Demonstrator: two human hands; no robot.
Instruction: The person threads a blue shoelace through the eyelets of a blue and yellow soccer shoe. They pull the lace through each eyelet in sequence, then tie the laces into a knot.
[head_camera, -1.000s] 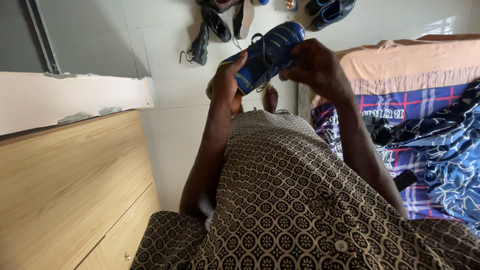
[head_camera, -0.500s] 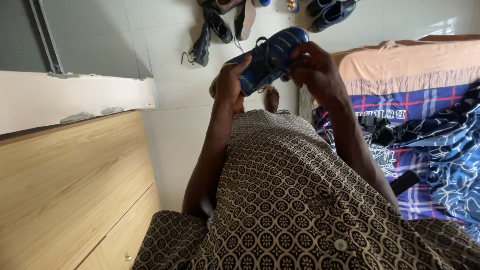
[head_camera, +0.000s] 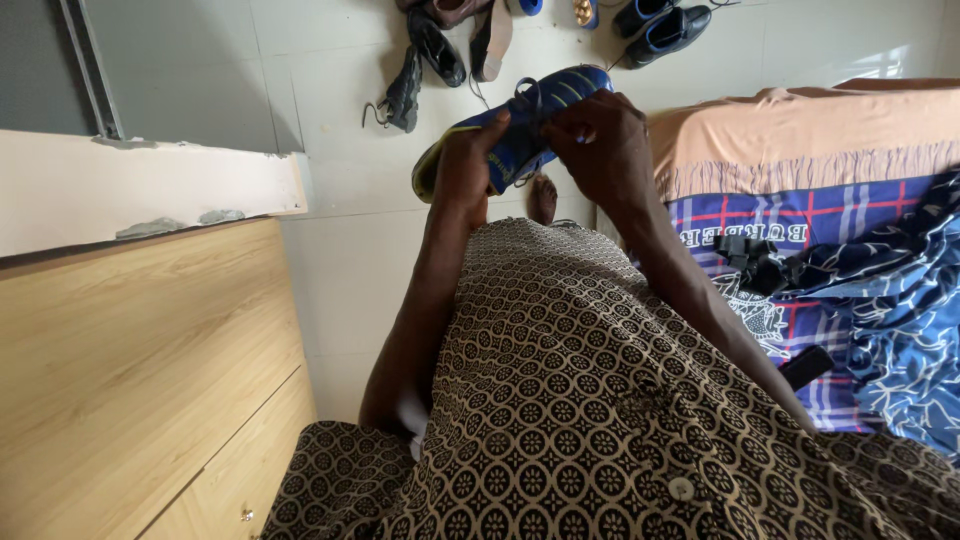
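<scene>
Pale tiled floor (head_camera: 330, 260) beside wooden cabinet (head_camera: 130, 370)

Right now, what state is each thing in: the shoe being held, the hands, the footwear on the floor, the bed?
Blue shoe: lifted off the floor, held in both hands, laces loose.
Left hand: closed around the shoe's heel end.
Right hand: gripping the shoe's upper near the laces.
Black shoes: lying on the tiled floor, unworn.
Bed: unmade, blue patterned cloth rumpled on top.
Wooden cabinet: closed.
</scene>
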